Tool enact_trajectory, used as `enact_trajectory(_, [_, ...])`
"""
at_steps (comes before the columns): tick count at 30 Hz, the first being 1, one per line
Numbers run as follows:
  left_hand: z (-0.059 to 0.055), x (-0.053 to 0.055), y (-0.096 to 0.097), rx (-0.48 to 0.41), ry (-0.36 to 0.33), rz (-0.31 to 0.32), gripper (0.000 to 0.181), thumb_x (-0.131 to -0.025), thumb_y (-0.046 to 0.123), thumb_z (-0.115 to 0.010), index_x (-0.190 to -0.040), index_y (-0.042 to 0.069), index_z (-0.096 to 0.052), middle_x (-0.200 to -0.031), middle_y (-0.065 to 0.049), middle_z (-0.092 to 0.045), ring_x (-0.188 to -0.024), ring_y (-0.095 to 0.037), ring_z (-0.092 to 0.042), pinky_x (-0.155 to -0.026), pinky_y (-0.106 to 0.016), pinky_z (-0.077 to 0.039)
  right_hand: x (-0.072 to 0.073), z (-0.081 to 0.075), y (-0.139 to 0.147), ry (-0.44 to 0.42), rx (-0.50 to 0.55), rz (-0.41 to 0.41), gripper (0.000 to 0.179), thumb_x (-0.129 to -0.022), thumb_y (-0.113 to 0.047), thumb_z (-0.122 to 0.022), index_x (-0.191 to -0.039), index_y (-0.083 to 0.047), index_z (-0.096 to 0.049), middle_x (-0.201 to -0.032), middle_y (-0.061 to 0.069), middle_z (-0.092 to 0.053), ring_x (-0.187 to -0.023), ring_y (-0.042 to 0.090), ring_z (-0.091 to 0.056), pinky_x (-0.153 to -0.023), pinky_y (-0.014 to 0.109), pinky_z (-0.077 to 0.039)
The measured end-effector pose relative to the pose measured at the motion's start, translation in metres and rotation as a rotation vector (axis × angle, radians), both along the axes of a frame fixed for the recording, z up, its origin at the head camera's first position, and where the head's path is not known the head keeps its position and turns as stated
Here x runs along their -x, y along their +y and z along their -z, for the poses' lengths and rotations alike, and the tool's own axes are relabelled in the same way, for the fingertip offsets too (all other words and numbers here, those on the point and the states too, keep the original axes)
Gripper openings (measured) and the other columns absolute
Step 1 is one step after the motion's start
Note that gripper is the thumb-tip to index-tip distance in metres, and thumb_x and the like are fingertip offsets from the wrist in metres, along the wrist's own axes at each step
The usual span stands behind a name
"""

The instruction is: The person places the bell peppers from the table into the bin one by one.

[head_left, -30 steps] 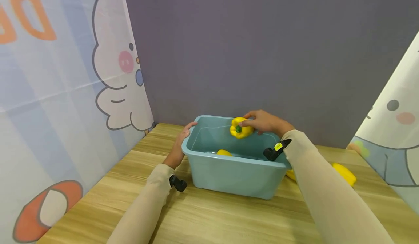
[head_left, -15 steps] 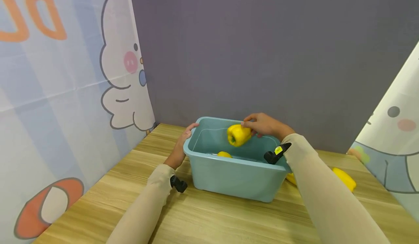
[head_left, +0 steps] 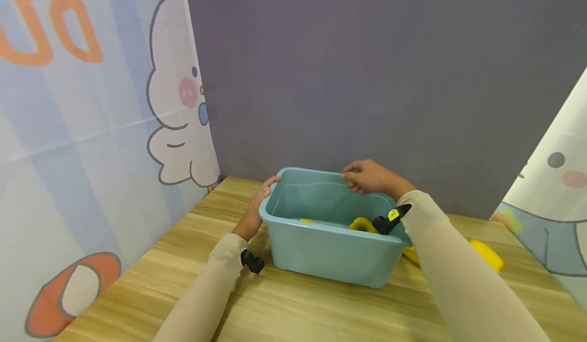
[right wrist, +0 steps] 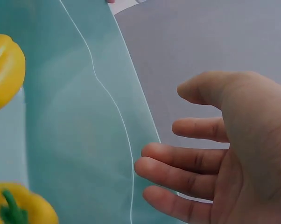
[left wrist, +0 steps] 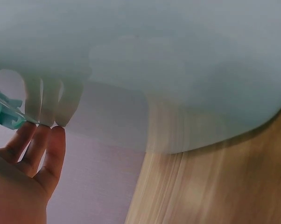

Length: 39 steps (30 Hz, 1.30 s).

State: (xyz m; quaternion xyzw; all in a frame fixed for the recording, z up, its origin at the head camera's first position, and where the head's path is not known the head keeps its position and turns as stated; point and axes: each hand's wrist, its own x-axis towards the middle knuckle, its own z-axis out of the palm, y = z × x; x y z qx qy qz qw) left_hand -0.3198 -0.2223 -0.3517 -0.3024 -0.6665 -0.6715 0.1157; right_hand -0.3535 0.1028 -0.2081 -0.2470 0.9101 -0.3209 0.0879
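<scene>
Cropped orange letters (head_left: 89, 31) are printed on the left-hand curtain (head_left: 114, 107), the blue bin's (head_left: 330, 253) left end is touched by the left hand (head_left: 258, 202) with nearly straight fingers, the right hand (head_left: 372, 176) is held empty, fingers loosely parted, by the far rim (head_left: 314, 171), and two glossy yellow peppers (right wrist: 7, 70) are contained inside.

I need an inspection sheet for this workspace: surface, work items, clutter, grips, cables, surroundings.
Surface: wood-grain table.
Work items: blue-green tub upright on it; inside, a yellow pepper with green stem showing and a second yellow pepper. Right of the tub, yellow shapes show either side of the right sleeve; partly hidden, count unclear.
Clutter: nothing seen.
Grips: left hand holds the tub's left rim; right hand over the far rim, fingers relaxed, holding nothing.
Cables: nothing seen.
Surroundings: grey panel behind; cartoon-printed left curtain and right curtain.
</scene>
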Motion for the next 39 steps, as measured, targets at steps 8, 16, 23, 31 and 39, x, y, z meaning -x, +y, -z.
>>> enact_trajectory(8, [0.003, 0.001, 0.004, -0.021, -0.012, 0.015, 0.055, -0.107, 0.031, -0.024, -0.153, 0.002, -0.029, -0.148, -0.03, -0.036, -0.126, -0.052, -0.037, -0.1, -0.055, -0.039, -0.003, -0.009, 0.014, 0.032, -0.032, -0.006, 0.048, -0.104, -0.033, -0.054, -0.139, -0.001, -0.052, -0.108, 0.02, -0.066, -0.097, 0.031, -0.065, -0.08, 0.04, -0.055])
enact_trajectory(16, [-0.006, -0.002, 0.007, -0.024, -0.014, 0.011, 0.053, -0.107, 0.027, -0.024, -0.152, -0.002, -0.029, -0.146, -0.035, -0.033, -0.126, -0.056, -0.034, -0.094, -0.034, -0.044, -0.008, -0.03, 0.037, 0.103, -0.047, 0.019, 0.049, -0.104, -0.035, -0.052, -0.139, 0.0, -0.052, -0.111, 0.02, -0.065, -0.097, 0.027, -0.065, -0.082, 0.041, -0.055])
enact_trajectory(23, [-0.004, 0.0, 0.01, -0.012, -0.02, -0.016, 0.053, -0.108, 0.026, -0.023, -0.152, -0.002, -0.03, -0.146, -0.034, -0.035, -0.126, -0.057, -0.035, -0.1, -0.055, -0.04, -0.008, -0.03, 0.064, 0.111, -0.033, 0.041, 0.049, -0.104, -0.034, -0.053, -0.137, 0.002, -0.053, -0.105, 0.017, -0.066, -0.092, 0.026, -0.065, -0.079, 0.041, -0.056])
enact_trajectory(31, [-0.001, 0.006, 0.01, -0.005, 0.009, -0.026, 0.058, -0.106, 0.036, -0.028, -0.151, 0.0, -0.033, -0.141, -0.033, -0.041, -0.12, -0.052, -0.042, -0.096, -0.052, -0.044, -0.013, -0.029, 0.091, 0.111, 0.038, 0.105, 0.05, -0.104, -0.034, -0.052, -0.137, 0.003, -0.052, -0.108, 0.018, -0.066, -0.095, 0.029, -0.067, -0.079, 0.039, -0.057])
enact_trajectory(39, [0.001, 0.004, 0.005, -0.01, -0.018, -0.02, 0.058, -0.105, 0.038, -0.03, -0.152, 0.003, -0.032, -0.147, -0.029, -0.039, -0.123, -0.051, -0.04, -0.098, -0.054, -0.041, -0.018, -0.018, 0.109, 0.115, 0.115, 0.14, 0.051, -0.106, -0.034, -0.049, -0.139, 0.004, -0.05, -0.116, 0.023, -0.065, -0.097, 0.028, -0.067, -0.081, 0.037, -0.057])
